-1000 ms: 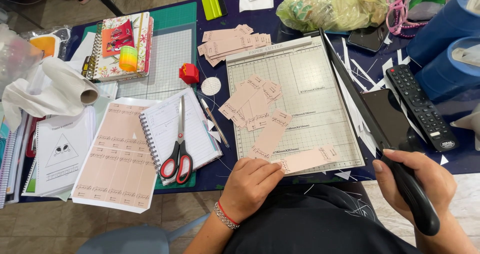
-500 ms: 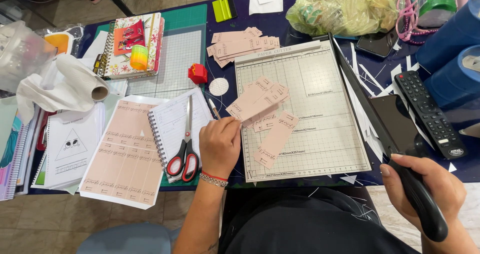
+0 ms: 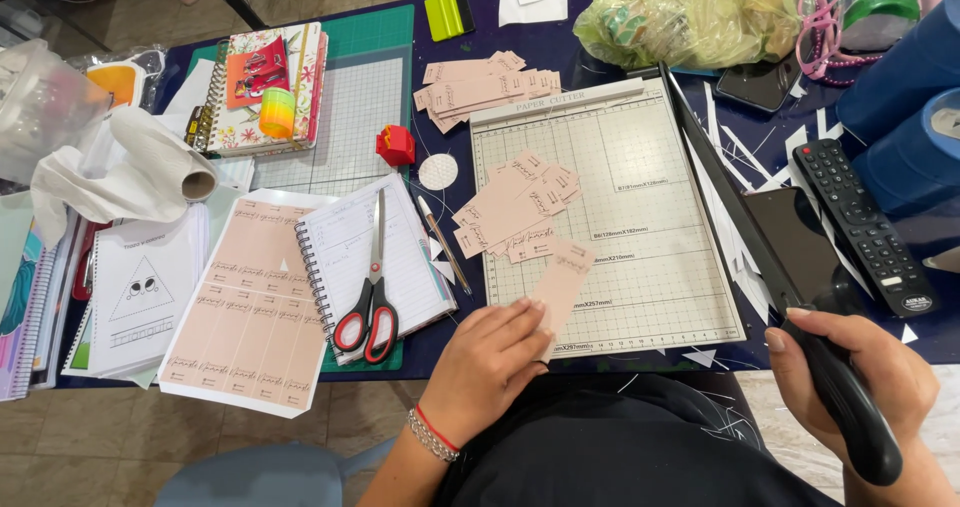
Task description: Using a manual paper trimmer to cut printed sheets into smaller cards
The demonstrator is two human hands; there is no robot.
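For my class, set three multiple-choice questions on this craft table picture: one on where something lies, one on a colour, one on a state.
1. Where do the scissors lie?
A. on the open spiral notebook
B. on the paper cutter board
C. on the floor

2. What colour are the scissor handles?
A. blue
B. red
C. green

3. How is the cutter's blade arm?
A. pressed flat on the board
B. taken off
C. raised, its handle in the right hand

Answers:
1 A: the scissors rest across the notebook's lined page.
2 B: both handle loops are red.
3 C: the arm stands clear of the board and the right hand grips its handle, while the left hand touches a pink paper strip.
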